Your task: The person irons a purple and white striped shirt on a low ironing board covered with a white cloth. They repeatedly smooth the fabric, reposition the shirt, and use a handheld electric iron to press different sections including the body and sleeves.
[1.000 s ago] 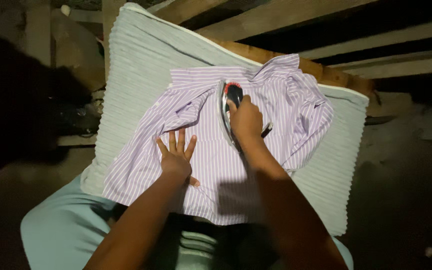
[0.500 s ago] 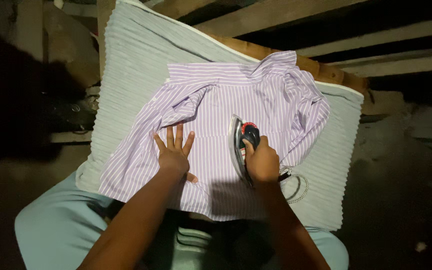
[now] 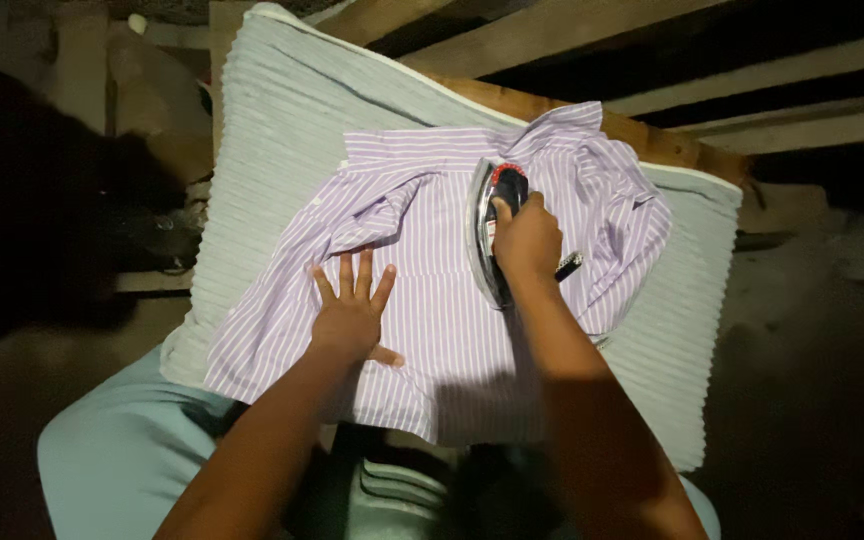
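A purple and white striped shirt (image 3: 432, 300) lies spread on a pale grey-green ribbed cloth (image 3: 272, 130). My right hand (image 3: 524, 240) grips the black handle of a metal iron (image 3: 484, 215) that rests on the upper middle of the shirt, its red dial just beyond my fingers. My left hand (image 3: 354, 310) presses flat on the shirt, fingers spread, to the left of the iron. The shirt's sleeves and collar are bunched at the left and at the far right.
The ribbed cloth covers a wooden surface whose edge (image 3: 652, 145) shows at the far right. Wooden beams (image 3: 572, 40) run across the top. My light blue trousers (image 3: 122, 450) show at the bottom. The surroundings are dark.
My right hand has pushed the iron away from me, from the lower middle of the shirt up toward the collar. My left hand has stayed flat in the same spot.
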